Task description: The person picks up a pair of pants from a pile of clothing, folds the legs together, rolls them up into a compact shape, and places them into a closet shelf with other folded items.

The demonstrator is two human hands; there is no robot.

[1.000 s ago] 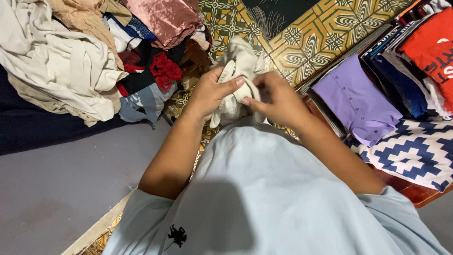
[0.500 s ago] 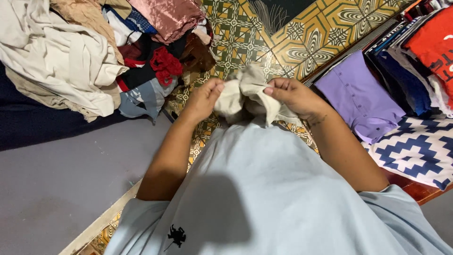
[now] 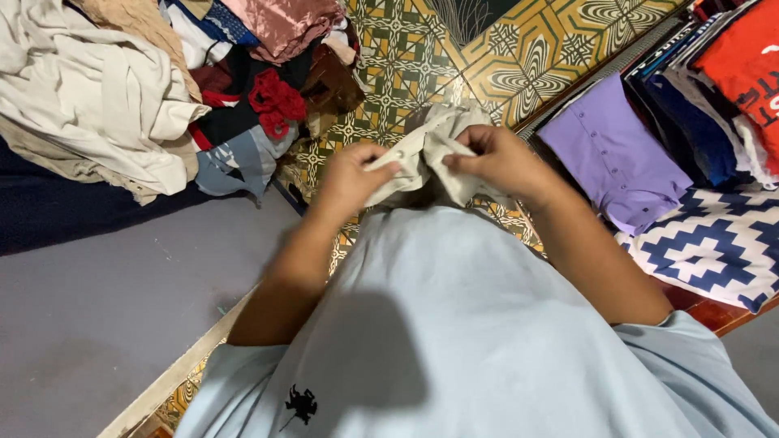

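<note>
The small cloth (image 3: 434, 150) is between the left hand (image 3: 350, 180) and the right hand (image 3: 497, 161), above the patterned floor (image 3: 398, 73). To the left lies a pile of loose clothes (image 3: 122, 97). To the right, folded clothes (image 3: 649, 138) lie side by side, overlapping each other.

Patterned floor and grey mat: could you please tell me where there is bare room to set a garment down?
Free: the grey mat below the loose clothes heap, and the patterned floor between that heap and the folded purple shirt. Crowded: the folded stacks at right, and around both hands holding the beige cloth.
</note>
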